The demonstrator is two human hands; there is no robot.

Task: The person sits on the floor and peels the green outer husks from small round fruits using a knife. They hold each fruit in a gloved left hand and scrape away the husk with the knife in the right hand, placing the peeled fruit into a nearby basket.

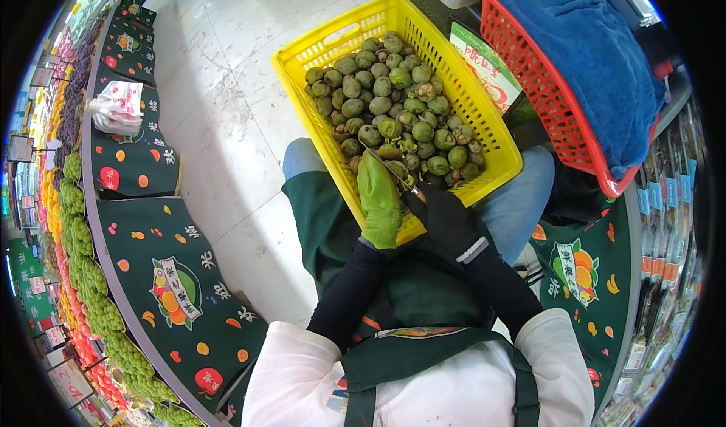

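A yellow plastic basket (300,90) rests between my knees, holding a heap of green-brown husked nuts or small fruits (379,87). Over its near edge is my left hand (379,197) in a bright green glove, fingers pointing into the heap; whether it grips one of the fruits is hidden. My right hand (445,214), in a black glove, is closed around the handle of a thin metal blade or tool (388,167). The blade slants up and left from that hand, passing beside the green glove's fingers. Some fruits near the blade have split or partly peeled husks.
At the right, a red plastic basket (524,67) holds a blue cloth (584,58), beside a printed sign (485,64). A fruit display with green grapes (96,268) curves along the left. A white plastic bag (118,107) sits on its printed green skirt. Packaged goods (661,228) line the right.
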